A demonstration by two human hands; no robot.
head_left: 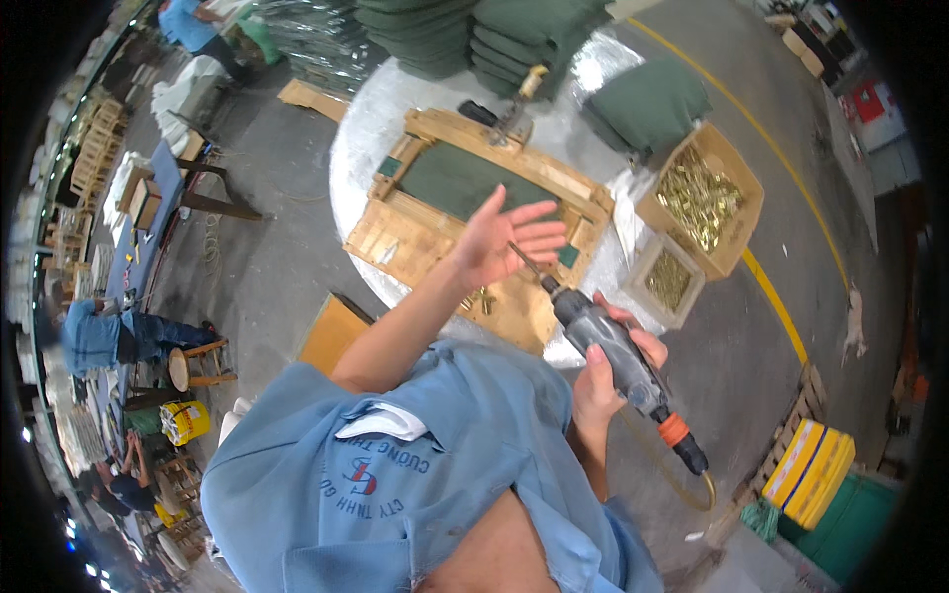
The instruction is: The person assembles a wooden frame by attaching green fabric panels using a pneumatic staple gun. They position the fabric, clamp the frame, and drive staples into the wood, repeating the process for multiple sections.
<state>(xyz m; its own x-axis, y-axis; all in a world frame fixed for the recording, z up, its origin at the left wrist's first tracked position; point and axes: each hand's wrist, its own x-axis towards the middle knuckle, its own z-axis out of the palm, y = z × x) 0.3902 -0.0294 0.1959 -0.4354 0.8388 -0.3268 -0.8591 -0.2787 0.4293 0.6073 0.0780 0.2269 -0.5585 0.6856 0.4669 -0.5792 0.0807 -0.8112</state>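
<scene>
My left hand [504, 242] is open, palm up with the fingers spread, above a wooden jig [395, 229]. A dark green fabric-covered panel [465, 183] lies in the jig's frame. My right hand [598, 381] is wrapped around a grey and black air screwdriver [613, 346] with an orange ring and a hose at its rear. The tool's long bit points up and left, close to my left palm. A few brass-coloured metal pieces [482, 299] lie on the jig's near board. A toggle clamp [512, 117] with a pale handle stands at the jig's far side.
Beside the jig, right, stand a cardboard box [743, 212] of brass-coloured fittings and a tub [647, 296] of screws. Stacked green panels [514, 49] fill the far side of the round wrapped table [361, 128]. Left are a carton [336, 336], a stool [198, 364] and other people.
</scene>
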